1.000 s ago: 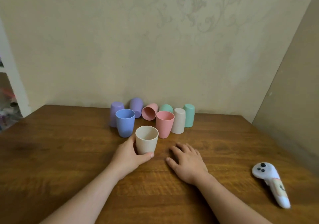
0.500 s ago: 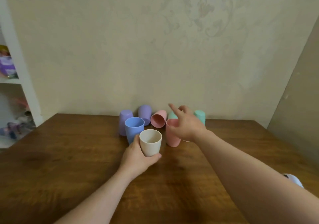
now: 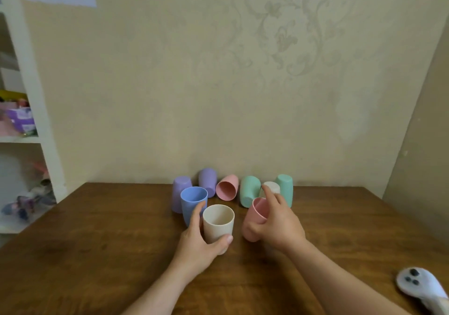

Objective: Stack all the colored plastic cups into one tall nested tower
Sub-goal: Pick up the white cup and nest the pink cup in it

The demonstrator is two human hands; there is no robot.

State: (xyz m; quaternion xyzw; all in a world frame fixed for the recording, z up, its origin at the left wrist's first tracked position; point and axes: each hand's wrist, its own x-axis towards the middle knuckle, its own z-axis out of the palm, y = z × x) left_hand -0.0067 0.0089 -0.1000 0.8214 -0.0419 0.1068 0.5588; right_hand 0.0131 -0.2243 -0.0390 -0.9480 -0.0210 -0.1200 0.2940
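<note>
My left hand [image 3: 198, 240] grips an upright beige cup [image 3: 218, 221] that stands on the wooden table [image 3: 97, 254]. My right hand [image 3: 279, 222] holds a pink cup [image 3: 254, 217], tilted, just right of the beige one. Behind the left hand stands an upright blue cup [image 3: 192, 199]. Along the wall are two inverted purple cups [image 3: 181, 188] [image 3: 207, 181], a pink cup on its side [image 3: 227, 188], a leaning green cup [image 3: 249, 191], an inverted cream cup [image 3: 272, 187] and an inverted green cup [image 3: 285, 187].
A white handheld controller [image 3: 422, 288] lies at the table's right front corner. A white shelf unit [image 3: 31, 110] with cluttered items stands left of the table. Walls close the table at the back and the right.
My right hand rose from the table, reached to the upright pink cup, took hold of it and pulled it forward, tilted. The left hand kept its hold on the beige cup.
</note>
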